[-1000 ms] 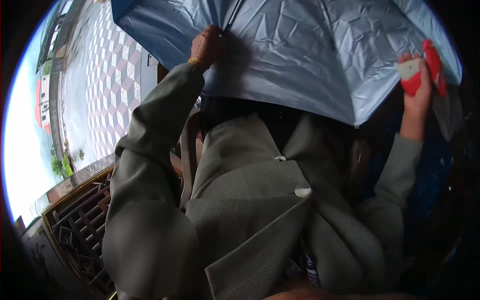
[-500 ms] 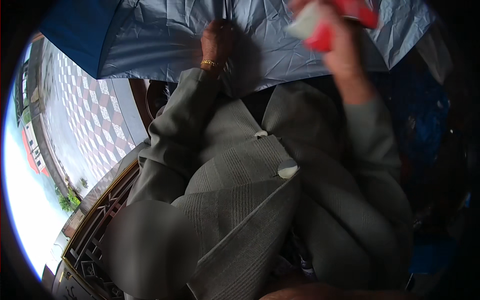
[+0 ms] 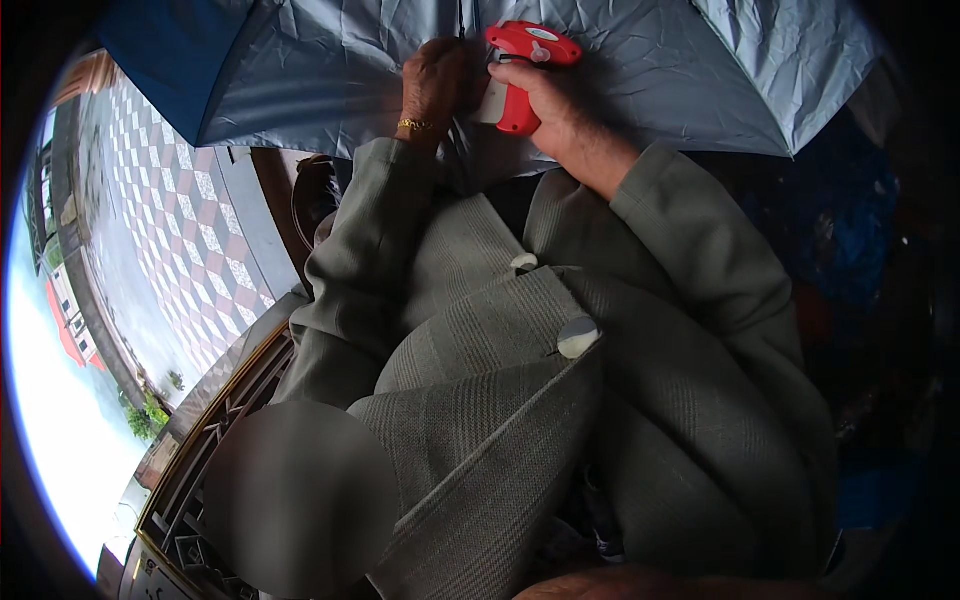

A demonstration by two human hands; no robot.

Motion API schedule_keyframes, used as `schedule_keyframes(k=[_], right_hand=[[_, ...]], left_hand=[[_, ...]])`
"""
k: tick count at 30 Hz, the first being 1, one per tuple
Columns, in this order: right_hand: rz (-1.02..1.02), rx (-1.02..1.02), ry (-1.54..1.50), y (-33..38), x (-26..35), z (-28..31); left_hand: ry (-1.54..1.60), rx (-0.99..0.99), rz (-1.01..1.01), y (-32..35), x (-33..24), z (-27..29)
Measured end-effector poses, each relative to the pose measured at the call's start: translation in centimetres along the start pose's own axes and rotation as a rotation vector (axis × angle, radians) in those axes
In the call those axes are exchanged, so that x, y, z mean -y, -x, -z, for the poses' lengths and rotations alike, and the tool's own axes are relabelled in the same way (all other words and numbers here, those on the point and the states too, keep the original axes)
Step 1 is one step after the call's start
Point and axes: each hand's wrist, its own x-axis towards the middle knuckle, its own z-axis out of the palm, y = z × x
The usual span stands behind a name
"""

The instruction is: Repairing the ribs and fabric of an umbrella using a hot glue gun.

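Note:
An open umbrella [image 3: 340, 90] with crinkled silver-grey cloth lies spread across the top of the view, over my lap. My left hand [image 3: 433, 80], a gold bracelet at its wrist, is closed on the umbrella near a thin dark rib. Its fingertips are partly hidden. My right hand [image 3: 545, 98] grips a red-and-white hand-held tool [image 3: 533, 44] with a rounded red end and a pale oval label. The tool is just right of my left hand, over the cloth. Whether it touches the cloth, I cannot tell.
My grey-green jacket [image 3: 480, 350] with large pale buttons fills the middle. Patterned paving [image 3: 190, 200] runs along the left, beyond a dark lattice with a gold edge [image 3: 215, 410]. A dark blue plastic-like sheet [image 3: 840, 220] shows at the right. A blurred disc covers part of the lower left.
My right hand has swung left and slightly down with the red-and-white tool, coming beside my left hand. My left hand stays on the umbrella in almost the same place.

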Motion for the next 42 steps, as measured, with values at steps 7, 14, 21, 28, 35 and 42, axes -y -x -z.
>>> schedule_keyframes(k=[7,14,21,28,35,42], right_hand=[[0.037,-0.017,0.076,-0.2,-0.1,-0.1],[0.035,-0.031,0.147,0.6,0.1,-0.1],[0.014,0.006,0.144,0.4,0.4,-0.1],[-0.016,0.083,0.122,0.5,0.7,0.2],[-0.064,0.101,0.156,0.5,0.8,0.4],[-0.092,0.144,0.139,0.6,1.0,0.2]], left_hand=[[-0.036,0.020,-0.004,-0.4,0.3,0.2],[0.003,-0.006,0.038,-0.3,0.3,0.2],[0.074,0.023,0.071,-0.1,0.0,0.2],[0.074,0.024,0.081,-0.1,-0.3,0.1],[0.074,0.037,0.107,0.2,-0.6,0.0],[0.108,0.084,0.114,0.1,-0.7,0.4]])
